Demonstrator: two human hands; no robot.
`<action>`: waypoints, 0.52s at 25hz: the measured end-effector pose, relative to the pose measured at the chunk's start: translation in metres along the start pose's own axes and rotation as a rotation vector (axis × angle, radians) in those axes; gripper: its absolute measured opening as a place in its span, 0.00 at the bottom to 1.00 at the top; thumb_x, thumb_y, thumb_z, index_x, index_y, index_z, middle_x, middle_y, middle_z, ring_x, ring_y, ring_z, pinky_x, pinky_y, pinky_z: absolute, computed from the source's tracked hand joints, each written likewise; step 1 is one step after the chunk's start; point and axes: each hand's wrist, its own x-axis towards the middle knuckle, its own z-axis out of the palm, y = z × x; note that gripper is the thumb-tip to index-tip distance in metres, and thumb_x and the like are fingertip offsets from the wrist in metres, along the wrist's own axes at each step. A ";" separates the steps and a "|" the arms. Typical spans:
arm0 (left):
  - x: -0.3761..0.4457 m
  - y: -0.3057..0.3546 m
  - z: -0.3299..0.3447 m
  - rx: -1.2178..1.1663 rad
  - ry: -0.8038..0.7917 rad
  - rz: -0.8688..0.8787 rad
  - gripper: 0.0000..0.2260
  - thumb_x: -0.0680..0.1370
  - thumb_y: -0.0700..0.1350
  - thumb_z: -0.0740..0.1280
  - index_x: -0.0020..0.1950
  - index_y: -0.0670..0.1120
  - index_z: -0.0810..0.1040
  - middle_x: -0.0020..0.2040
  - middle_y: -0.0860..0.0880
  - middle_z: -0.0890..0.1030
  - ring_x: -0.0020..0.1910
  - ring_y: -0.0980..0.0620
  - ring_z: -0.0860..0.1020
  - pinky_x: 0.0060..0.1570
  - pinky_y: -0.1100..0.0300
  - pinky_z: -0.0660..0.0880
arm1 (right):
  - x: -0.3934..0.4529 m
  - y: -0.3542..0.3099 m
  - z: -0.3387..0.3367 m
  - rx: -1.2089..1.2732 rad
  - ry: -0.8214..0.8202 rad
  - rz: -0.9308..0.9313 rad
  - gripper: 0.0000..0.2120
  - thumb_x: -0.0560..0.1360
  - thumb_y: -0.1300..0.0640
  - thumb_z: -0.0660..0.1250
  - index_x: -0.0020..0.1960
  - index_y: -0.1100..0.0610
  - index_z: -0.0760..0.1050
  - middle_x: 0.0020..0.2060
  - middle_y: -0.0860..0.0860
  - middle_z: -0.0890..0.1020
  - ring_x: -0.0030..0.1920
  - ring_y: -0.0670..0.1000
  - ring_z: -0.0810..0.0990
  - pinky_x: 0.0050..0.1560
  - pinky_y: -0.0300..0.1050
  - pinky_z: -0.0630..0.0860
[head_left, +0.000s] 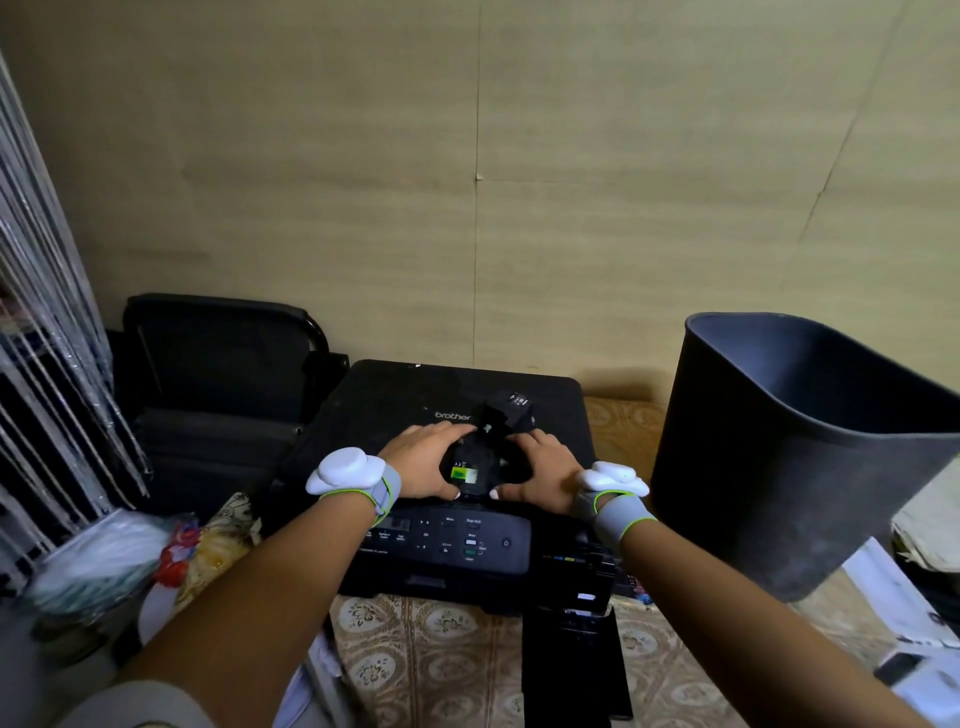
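1. Patterned tablecloth (441, 649) carries a Brother printer (384, 410).
2. On its closed lid, likely serving as a steady bench, rests the green-labelled cartridge (470, 467).
3. Gripping it from nine and three o'clock, the left hand (423, 460) and right hand (545, 470) keep their fingers together, curled round its sides.
4. At one o'clock waits a second cartridge (511, 410).

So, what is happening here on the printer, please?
A person holds a black part with a green and yellow label on top of the black printer. The left hand and the right hand cup it from both sides, thumbs at its near edge. Another black piece sits just behind it; whether the two are joined, I cannot tell. A dark bin stands to the right.
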 end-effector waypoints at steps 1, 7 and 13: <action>-0.002 0.002 0.001 0.009 0.006 0.011 0.40 0.70 0.50 0.73 0.77 0.53 0.56 0.71 0.51 0.68 0.70 0.44 0.67 0.69 0.55 0.66 | -0.002 0.001 0.000 0.014 0.009 0.007 0.39 0.67 0.43 0.73 0.72 0.55 0.63 0.66 0.56 0.70 0.69 0.56 0.66 0.70 0.47 0.63; -0.013 0.016 -0.002 0.127 0.101 0.175 0.38 0.72 0.48 0.70 0.78 0.53 0.54 0.72 0.53 0.67 0.70 0.47 0.67 0.67 0.58 0.64 | -0.011 0.009 0.002 0.091 0.031 0.071 0.35 0.67 0.47 0.75 0.69 0.57 0.67 0.64 0.57 0.74 0.66 0.57 0.71 0.65 0.47 0.68; -0.018 0.032 -0.004 0.231 0.175 0.280 0.41 0.73 0.46 0.69 0.79 0.53 0.47 0.75 0.52 0.61 0.72 0.49 0.64 0.71 0.61 0.58 | -0.020 0.015 -0.004 0.398 0.070 0.177 0.17 0.66 0.58 0.75 0.48 0.55 0.70 0.51 0.57 0.80 0.49 0.51 0.76 0.48 0.41 0.70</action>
